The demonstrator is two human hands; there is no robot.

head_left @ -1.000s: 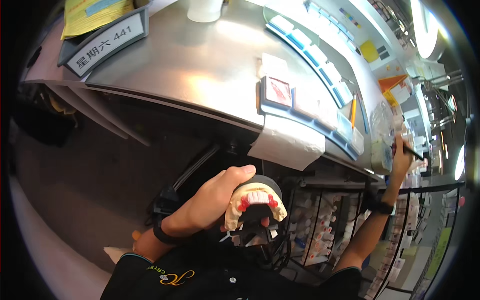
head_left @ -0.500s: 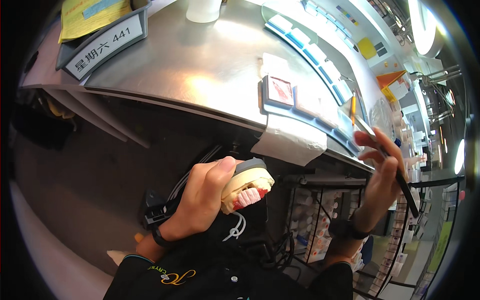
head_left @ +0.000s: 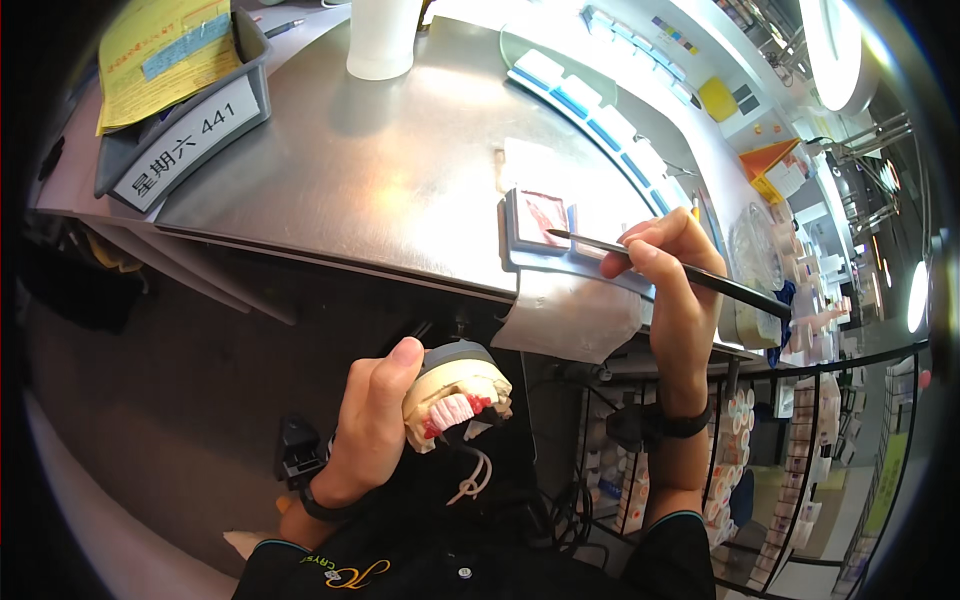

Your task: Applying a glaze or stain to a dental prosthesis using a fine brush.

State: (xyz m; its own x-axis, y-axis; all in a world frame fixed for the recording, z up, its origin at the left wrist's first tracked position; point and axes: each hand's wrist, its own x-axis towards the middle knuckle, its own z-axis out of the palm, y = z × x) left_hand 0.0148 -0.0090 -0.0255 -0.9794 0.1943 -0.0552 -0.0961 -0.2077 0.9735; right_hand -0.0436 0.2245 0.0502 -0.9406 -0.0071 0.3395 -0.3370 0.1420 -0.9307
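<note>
Respectively in left, right hands (head_left: pixel 372 415) (head_left: pixel 684 285): cast (head_left: pixel 456 384), tool (head_left: pixel 742 291)

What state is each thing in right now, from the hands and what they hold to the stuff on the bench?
Left hand: closed on the dental model.
Dental model: tilted, off the bench.
Right hand: closed on a black-handled tool.
Black-handled tool: slanted, tip at the pink-stained pad; contact unclear.
White sheet: hanging over the bench's edge.
White cup: standing, top out of frame.
Gray tray: holding yellow papers.
Lamp: lit.
</note>
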